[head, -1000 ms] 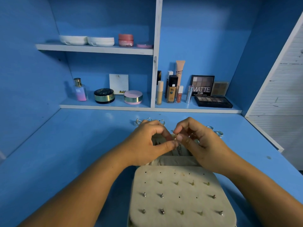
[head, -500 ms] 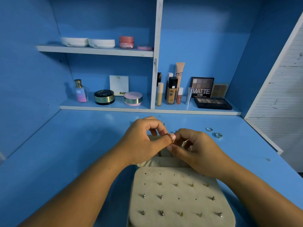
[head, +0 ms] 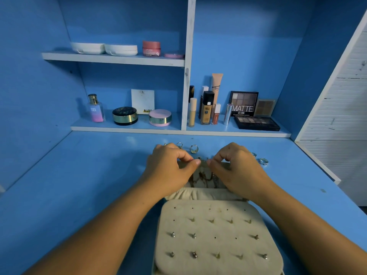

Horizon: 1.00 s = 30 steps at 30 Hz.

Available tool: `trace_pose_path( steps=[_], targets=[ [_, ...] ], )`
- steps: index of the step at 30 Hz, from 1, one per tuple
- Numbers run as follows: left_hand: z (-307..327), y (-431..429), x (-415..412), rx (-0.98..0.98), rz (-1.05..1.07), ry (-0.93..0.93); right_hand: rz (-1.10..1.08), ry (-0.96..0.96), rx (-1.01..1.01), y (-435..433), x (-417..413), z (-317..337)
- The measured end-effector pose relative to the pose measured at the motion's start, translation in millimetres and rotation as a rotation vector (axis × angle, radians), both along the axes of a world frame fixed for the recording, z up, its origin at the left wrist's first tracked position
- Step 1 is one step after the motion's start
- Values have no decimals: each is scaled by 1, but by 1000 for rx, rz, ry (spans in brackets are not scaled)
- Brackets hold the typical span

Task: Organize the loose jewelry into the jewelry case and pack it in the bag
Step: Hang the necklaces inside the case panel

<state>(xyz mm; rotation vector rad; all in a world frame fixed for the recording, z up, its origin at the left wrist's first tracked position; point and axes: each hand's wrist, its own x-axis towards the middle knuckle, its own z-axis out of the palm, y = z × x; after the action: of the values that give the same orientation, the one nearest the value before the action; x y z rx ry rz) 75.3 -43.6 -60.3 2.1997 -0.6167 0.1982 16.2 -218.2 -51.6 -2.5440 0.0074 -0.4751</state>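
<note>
Gold-ish chain links [head: 203, 176] now lie draped in the far half of the jewelry case [head: 218, 235], where half a second ago the person held a small ring up between both hands. Left hand [head: 170, 165] and right hand [head: 236, 167] have dropped to the case's back edge, fingertips pinched on something tiny (can't tell what). Loose rings [head: 193, 148] sit just beyond the case, so sorting isn't done.
</note>
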Motion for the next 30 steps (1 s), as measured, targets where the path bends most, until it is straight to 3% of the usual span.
trace_pose_path(
  steps=[8,11,19,25,30],
  targets=[
    [-3,-6,-1,151,185,-68,-140,33,-124,3,9,0],
    [-4,-3,2,97,190,-79,-150,47,-150,3,10,0],
    [-2,12,14,121,125,177,39,89,-90,-2,-5,11],
    [1,12,15,-14,65,130,96,79,-47,-22,-15,8],
    [13,16,12,-132,-70,71,113,80,102,-28,-15,8]
  ],
)
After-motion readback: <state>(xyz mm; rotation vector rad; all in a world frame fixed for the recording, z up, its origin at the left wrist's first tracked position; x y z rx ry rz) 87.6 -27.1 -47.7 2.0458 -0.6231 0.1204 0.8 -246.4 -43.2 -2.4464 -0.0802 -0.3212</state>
